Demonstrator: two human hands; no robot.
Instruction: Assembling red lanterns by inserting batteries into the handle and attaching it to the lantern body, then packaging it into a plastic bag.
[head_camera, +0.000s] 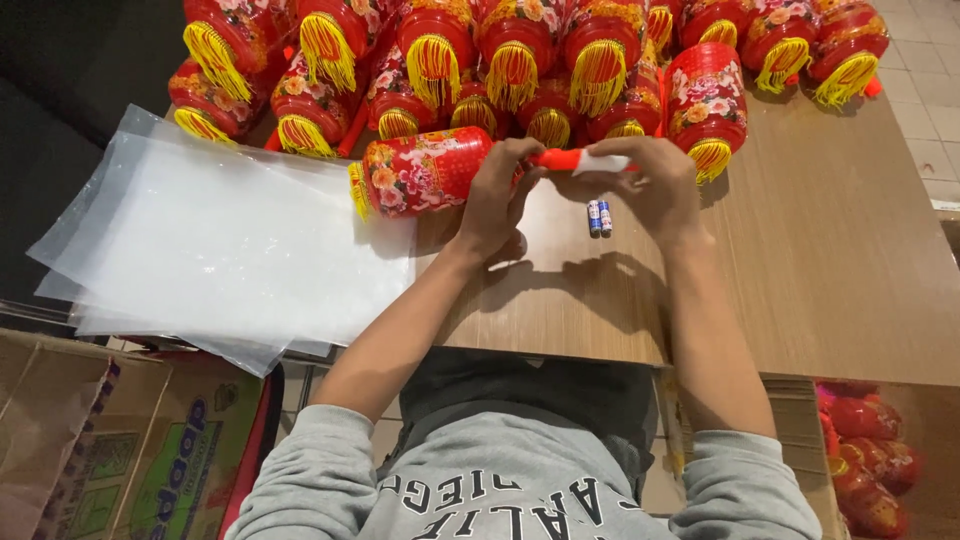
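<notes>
A glossy red floral lantern (425, 172) with yellow fringe lies sideways on the wooden tabletop (830, 260). The left hand (497, 195) grasps its end; the right hand (655, 185), fingers curled, grips its orange-and-white handle (585, 160) above two small batteries (599, 216).

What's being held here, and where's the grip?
A red lantern, both hands on its handle: left hand at the orange base, right hand around the white end.

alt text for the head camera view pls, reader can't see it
Both hands, left hand and right hand, hold a red floral lantern by its handle over a wooden table. Two small batteries, clear plastic bags and more lanterns lie around.
</notes>
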